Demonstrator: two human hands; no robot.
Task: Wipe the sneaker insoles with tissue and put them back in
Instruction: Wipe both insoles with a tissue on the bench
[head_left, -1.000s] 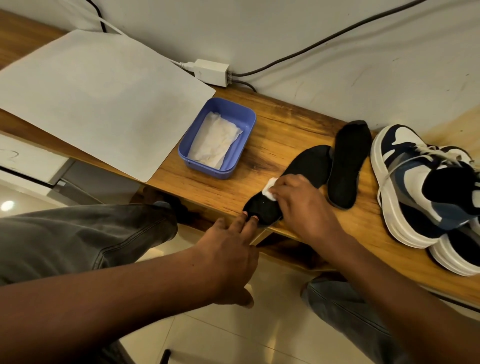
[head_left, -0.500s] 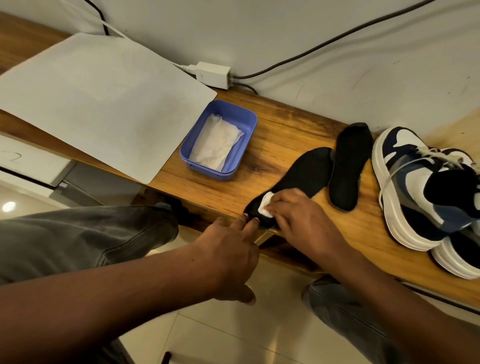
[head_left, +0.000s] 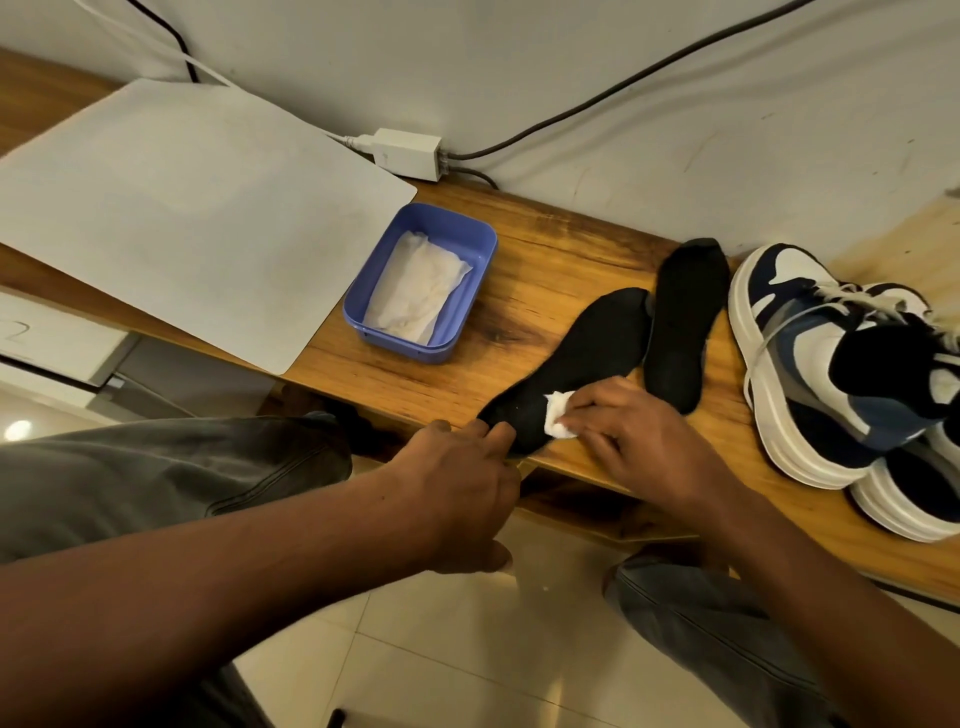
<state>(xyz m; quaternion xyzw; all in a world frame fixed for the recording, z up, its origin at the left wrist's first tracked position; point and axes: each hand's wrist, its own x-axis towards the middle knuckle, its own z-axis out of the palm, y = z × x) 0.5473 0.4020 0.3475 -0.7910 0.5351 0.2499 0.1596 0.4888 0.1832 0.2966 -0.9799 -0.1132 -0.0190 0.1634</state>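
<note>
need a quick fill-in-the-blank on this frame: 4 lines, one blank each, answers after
1. The right hand presses a white ____ onto the near insole.
2. The left hand pins that insole at the end near the bench's ____ edge.
3. The spare tissue lies inside the ____ tray.
4. The second insole lies between the near insole and the ____.

Answers: tissue; front; blue; sneakers
</note>
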